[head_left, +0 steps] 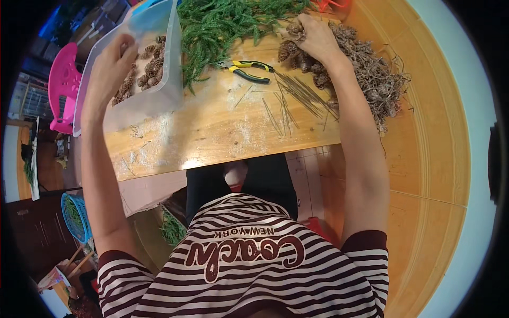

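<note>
My left hand (110, 66) is over a clear plastic bin (172, 63) at the left, fingers loosely bent and slightly apart, nothing visible in them. Brown pine cones (152, 72) lie on the bin's bottom, beside that hand. At the far right of the table my right hand (318, 41) reaches into a pile of pine cones on dry stems (366, 69). Its fingers are closed around a pine cone (295, 32) at the pile's left edge; the fingertips are partly hidden.
Yellow-and-black pliers (252, 70) lie mid-table, beside loose thin stems (302, 95). Green artificial sprigs (217, 32) are heaped at the back. A pink chair (63, 87) stands left of the wooden table (212, 127). Something red (334, 6) sits at the back right.
</note>
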The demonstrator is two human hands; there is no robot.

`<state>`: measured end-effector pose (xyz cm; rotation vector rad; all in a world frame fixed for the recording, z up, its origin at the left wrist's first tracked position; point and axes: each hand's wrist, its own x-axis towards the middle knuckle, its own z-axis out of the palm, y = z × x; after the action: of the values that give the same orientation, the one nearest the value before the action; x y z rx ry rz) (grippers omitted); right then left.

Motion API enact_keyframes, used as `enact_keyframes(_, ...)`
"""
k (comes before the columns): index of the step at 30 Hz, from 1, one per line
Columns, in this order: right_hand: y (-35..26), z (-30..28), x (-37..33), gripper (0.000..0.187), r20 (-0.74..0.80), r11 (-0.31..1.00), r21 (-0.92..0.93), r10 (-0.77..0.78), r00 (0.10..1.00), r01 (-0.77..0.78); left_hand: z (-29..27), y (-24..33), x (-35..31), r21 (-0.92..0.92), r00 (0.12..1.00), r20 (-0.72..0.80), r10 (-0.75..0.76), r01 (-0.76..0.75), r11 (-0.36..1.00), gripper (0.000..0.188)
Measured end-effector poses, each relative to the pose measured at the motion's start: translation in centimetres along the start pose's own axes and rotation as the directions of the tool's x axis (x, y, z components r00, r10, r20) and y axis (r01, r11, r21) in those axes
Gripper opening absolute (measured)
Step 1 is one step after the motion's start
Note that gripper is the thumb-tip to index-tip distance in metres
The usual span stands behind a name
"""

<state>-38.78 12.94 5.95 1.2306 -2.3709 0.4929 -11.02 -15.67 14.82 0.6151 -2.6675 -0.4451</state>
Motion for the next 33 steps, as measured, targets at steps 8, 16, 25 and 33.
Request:
enact_keyframes(8,2.0,0.4,-1.4,0.019,-0.082,0.981,-0.005,-0.192,0.978,0.192,2.3,6.0,-0.9,-0.099,0.958,-0.038,0.283,-0.286,0.953,0.044)
enact_keyframes(16,-0.2,-1.3,-2.2,0.024,-0.005,0.973,0.022,-0.229,0.974,0.229,14.4,17.4,1.2,-0.078,0.847,0.152,0.509,-0.503,0.861,0.045)
enact_keyframes(25,0.1,-1.1,-2.5,0.029,0.009,0.989,0.051,-0.140,0.990,0.139,16.2,18.5,3.0,0.000,0.804,0.039,0.593,-0.593,0.805,0.026)
enact_keyframes(33,0.3,0.0,-1.7,0.024,-0.075,0.989,0.098,-0.107,0.991,0.114,16.1,17.8,3.0,0.001,0.830,0.053,0.555,-0.556,0.831,0.019)
